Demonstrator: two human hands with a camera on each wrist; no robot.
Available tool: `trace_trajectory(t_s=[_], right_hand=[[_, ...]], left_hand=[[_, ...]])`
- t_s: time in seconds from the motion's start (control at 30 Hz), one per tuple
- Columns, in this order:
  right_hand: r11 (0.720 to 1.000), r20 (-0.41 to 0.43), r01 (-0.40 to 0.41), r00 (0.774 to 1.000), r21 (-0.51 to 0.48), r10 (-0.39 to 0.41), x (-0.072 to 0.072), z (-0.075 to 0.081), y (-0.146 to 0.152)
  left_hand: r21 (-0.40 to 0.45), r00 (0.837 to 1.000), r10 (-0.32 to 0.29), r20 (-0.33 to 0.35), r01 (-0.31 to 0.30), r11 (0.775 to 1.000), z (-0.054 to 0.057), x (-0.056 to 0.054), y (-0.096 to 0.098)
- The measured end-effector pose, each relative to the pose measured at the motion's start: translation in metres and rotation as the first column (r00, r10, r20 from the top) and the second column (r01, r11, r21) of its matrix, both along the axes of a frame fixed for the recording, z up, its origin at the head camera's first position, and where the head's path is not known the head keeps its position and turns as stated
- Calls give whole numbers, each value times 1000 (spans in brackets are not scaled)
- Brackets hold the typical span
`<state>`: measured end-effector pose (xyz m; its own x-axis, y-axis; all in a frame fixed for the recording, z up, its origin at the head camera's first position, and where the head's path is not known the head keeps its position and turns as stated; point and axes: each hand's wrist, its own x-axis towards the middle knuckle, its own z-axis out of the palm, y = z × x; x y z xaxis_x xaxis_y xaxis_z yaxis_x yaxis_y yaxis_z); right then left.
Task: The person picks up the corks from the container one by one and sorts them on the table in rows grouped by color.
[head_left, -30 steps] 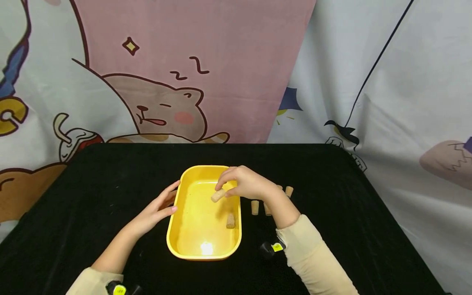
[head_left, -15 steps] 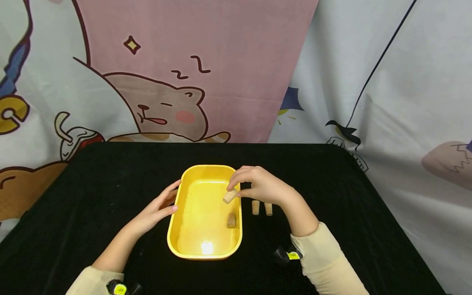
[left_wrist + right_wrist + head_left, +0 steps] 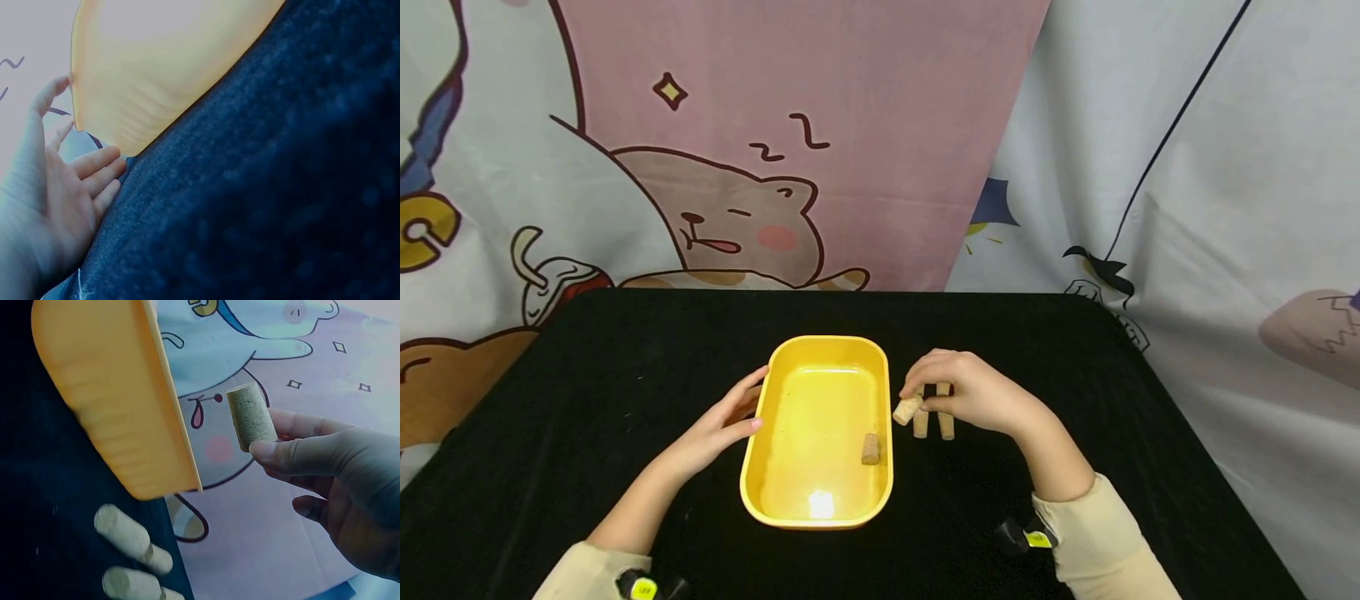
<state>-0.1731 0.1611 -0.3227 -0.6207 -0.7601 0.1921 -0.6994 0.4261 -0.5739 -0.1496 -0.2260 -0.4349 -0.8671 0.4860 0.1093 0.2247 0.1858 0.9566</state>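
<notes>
My right hand (image 3: 977, 390) pinches a cork (image 3: 251, 417) between thumb and fingers, just right of a yellow plastic tray (image 3: 805, 417) and outside its rim. In the right wrist view the cork is raised at about the level of the tray's upper edge. One darker cork (image 3: 870, 450) lies inside the tray by its right wall. On the tray's left side, my left hand (image 3: 718, 423) rests its fingertips against the outer wall, fingers extended and spread, as the left wrist view also shows.
Several loose corks (image 3: 128, 534) lie on the black cloth (image 3: 1037, 350) right of the tray, partly hidden under the right hand in the head view. A printed curtain (image 3: 880, 150) with cartoon animals hangs behind the table's far edge.
My right hand has moved right with the cork, from above the tray's inside to outside its right rim, over the loose corks. Left hand and tray stay put.
</notes>
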Motion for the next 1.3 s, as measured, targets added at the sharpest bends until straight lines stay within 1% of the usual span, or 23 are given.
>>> trace_trajectory(t_s=[0.17,0.23,0.33,0.47,0.6,0.8,0.93,1.1,1.3], right_hand=[[1000,-3,23,1000,-20,-23,2,-3,17],[999,-4,34,999,-17,-34,2,-5,23],[998,-3,57,998,1,-57,4,-7,31],[996,25,92,995,4,-92,4,-12,40],[994,41,112,993,6,-112,3,-17,47],[986,6,154,988,62,-155,0,-20,53],[978,-1,182,983,97,-183,-2,-22,57],[974,-9,191,981,122,-192,-5,-29,63],[973,4,189,982,129,-191,-10,-38,69]], left_hand=[[-3,1000,9,12,-9,1000,2,1,1],[-5,1000,16,21,-16,1000,3,1,2],[-8,1000,14,17,-14,1000,3,1,1],[-8,1000,8,2,-8,1000,1,2,0],[-12,1000,13,5,-13,1000,1,3,0],[-11,1000,17,5,-17,1000,1,2,1],[-13,1000,15,-2,-15,1000,1,1,2],[-17,1000,15,1,-15,1000,1,1,3],[-19,1000,12,-16,-12,1000,1,0,3]])
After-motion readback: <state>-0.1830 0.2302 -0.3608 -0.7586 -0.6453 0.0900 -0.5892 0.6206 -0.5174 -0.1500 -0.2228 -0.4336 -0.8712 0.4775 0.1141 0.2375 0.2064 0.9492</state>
